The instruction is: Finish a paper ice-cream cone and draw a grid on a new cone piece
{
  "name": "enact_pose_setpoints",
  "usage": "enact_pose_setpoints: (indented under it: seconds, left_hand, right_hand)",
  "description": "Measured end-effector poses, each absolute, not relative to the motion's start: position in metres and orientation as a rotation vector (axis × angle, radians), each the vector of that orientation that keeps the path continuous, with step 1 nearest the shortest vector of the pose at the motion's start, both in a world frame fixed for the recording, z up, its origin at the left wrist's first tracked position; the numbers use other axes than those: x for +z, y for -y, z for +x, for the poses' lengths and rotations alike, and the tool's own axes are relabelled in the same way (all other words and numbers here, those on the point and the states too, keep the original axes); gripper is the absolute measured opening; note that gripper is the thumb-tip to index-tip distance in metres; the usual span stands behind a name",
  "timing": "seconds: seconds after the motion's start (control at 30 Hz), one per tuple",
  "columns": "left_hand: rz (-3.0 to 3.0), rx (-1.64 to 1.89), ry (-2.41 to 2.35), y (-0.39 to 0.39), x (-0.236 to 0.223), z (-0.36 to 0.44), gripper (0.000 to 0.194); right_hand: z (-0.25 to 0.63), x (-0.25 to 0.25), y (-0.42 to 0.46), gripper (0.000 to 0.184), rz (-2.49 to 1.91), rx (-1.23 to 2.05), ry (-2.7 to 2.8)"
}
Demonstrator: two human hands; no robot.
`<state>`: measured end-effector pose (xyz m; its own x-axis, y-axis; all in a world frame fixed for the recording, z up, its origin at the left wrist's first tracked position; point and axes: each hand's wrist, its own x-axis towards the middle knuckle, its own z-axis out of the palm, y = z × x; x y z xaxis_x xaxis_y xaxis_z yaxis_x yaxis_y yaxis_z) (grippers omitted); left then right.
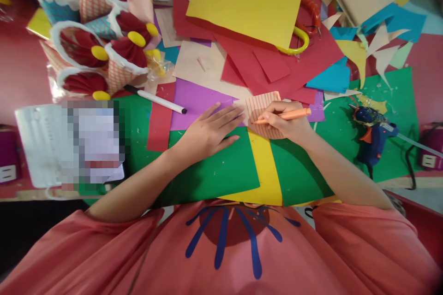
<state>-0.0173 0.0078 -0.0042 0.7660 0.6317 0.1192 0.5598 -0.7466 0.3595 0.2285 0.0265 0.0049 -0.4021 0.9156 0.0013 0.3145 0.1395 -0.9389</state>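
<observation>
My right hand [289, 124] is closed around an orange marker [294, 114], its tip down on a small piece of cream paper [263, 101] covered with orange stripes. Flat beside that paper lies my left hand [216, 129], fingers stretched out and the fingertips at its left edge. Under both hands are a purple sheet [194, 101] and green sheets [214, 166], with a yellow strip [265, 166] between the green ones. A white marker with a black cap [159, 101] rests to the left of my left hand.
Paper cones with red filling [86, 55] crowd the back left. A blurred phone-like object [100, 143] lies left. Yellow paper [245, 4], red sheets [277, 64] and yellow-handled scissors [299, 41] spread across the back. A blue glue gun [372, 143] sits right, near paper scraps [382, 50].
</observation>
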Motion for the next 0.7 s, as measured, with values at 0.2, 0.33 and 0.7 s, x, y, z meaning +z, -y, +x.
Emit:
enact_pose_setpoints:
  seconds: [0.2, 0.33, 0.7]
  left_hand:
    - [2.688, 0.361, -0.918, -0.0074, -0.0049, -0.0174, 0.045]
    - [2.696, 0.372, -0.913, -0.0072, -0.0051, -0.0172, 0.044]
    - [2.685, 0.355, -0.913, -0.0077, -0.0054, -0.0176, 0.045]
  right_hand:
    - [0.2277, 0.0050, -0.0259, 0.024, -1.166, 1.238, 1.777]
    - [0.2291, 0.0031, -0.0268, 0.026, -1.140, 1.241, 1.821]
    - [0.2280, 0.0053, -0.0279, 0.027, -1.138, 1.257, 1.822]
